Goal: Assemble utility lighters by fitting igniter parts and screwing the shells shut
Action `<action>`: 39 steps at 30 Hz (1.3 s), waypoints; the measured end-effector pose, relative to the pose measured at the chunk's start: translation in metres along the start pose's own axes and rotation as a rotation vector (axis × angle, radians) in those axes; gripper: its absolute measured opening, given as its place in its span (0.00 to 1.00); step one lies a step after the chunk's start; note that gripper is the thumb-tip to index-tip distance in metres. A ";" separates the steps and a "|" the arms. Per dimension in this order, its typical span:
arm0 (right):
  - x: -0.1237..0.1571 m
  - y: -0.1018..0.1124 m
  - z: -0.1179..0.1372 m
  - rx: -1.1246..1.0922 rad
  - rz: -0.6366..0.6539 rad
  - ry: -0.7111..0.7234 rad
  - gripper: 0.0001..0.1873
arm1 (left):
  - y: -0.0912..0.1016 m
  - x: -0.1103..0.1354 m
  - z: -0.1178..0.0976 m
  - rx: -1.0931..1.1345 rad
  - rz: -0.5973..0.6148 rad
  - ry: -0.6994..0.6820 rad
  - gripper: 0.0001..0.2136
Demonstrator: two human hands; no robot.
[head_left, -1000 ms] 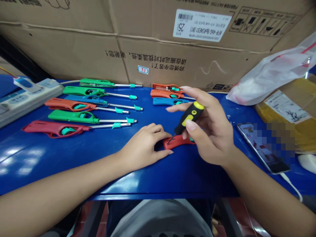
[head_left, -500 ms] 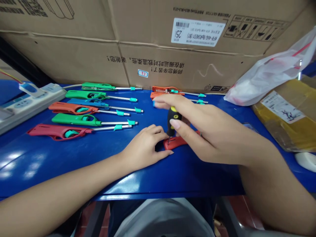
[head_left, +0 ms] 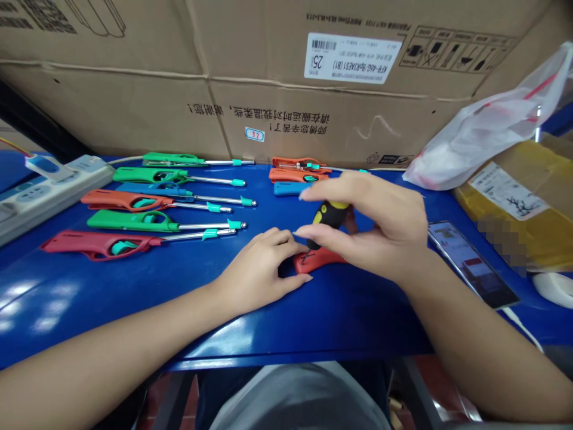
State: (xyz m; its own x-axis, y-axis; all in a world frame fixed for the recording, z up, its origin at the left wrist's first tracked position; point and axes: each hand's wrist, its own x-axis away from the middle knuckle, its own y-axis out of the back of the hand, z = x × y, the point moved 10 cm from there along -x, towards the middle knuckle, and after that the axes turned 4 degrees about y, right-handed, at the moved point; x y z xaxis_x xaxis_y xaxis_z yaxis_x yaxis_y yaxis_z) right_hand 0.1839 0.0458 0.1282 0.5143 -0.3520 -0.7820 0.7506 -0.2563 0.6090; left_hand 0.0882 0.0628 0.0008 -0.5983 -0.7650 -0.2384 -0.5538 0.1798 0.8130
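Note:
My right hand [head_left: 380, 230] grips a black-and-yellow screwdriver [head_left: 326, 220], its tip set into the end of a red lighter [head_left: 316, 259] lying on the blue table [head_left: 134, 286]. My left hand [head_left: 262, 269] presses down on the left end of that lighter, fingers curled over it. Most of the lighter body is hidden under my right hand.
Several long-nosed lighters in green, orange, blue and red [head_left: 147, 203] lie in a row at left, three more [head_left: 295, 176] behind my hands. A power strip [head_left: 40, 188] sits far left, cardboard boxes [head_left: 268, 77] behind, a phone [head_left: 472, 263], plastic bag [head_left: 487, 131] and yellow parcel [head_left: 519, 215] at right.
My right hand has turned the screwdriver from a slant to nearly upright and shifted its fingers around the handle. The left hand and lighter stayed put.

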 end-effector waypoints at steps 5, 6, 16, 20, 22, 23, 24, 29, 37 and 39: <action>-0.001 -0.011 0.000 -0.070 0.143 0.038 0.18 | 0.000 0.001 0.001 -0.020 -0.010 0.001 0.17; -0.001 -0.011 0.000 -0.093 0.158 0.038 0.19 | 0.000 0.001 0.000 -0.021 -0.012 0.000 0.17; 0.004 -0.006 0.001 0.022 0.209 0.030 0.23 | 0.001 0.001 -0.005 0.019 -0.019 -0.012 0.14; 0.005 -0.008 -0.003 0.077 0.192 -0.021 0.19 | -0.002 -0.001 -0.004 0.011 0.000 -0.014 0.13; 0.004 -0.007 -0.005 0.162 0.153 -0.047 0.18 | -0.004 -0.001 -0.003 0.007 0.020 0.000 0.12; 0.004 -0.005 -0.006 0.190 0.137 -0.063 0.19 | -0.004 -0.002 -0.003 0.007 0.022 0.003 0.12; 0.004 -0.005 -0.007 0.194 0.133 -0.075 0.20 | -0.004 -0.002 -0.003 0.008 0.017 0.000 0.12; 0.007 -0.014 -0.003 0.012 0.233 -0.030 0.25 | -0.001 -0.001 -0.005 0.019 -0.017 -0.019 0.13; 0.005 -0.007 -0.009 0.168 0.130 -0.041 0.20 | -0.002 -0.001 -0.004 0.018 0.008 -0.001 0.12; 0.005 -0.012 -0.007 0.066 0.202 -0.020 0.21 | -0.002 -0.001 -0.004 0.022 0.000 -0.004 0.13</action>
State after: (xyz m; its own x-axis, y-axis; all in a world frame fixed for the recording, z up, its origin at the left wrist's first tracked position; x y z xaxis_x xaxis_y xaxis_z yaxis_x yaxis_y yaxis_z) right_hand 0.1808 0.0533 0.1161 0.6424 -0.4199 -0.6411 0.6041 -0.2372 0.7608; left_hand 0.0918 0.0608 0.0018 -0.6003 -0.7628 -0.2403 -0.5662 0.1932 0.8013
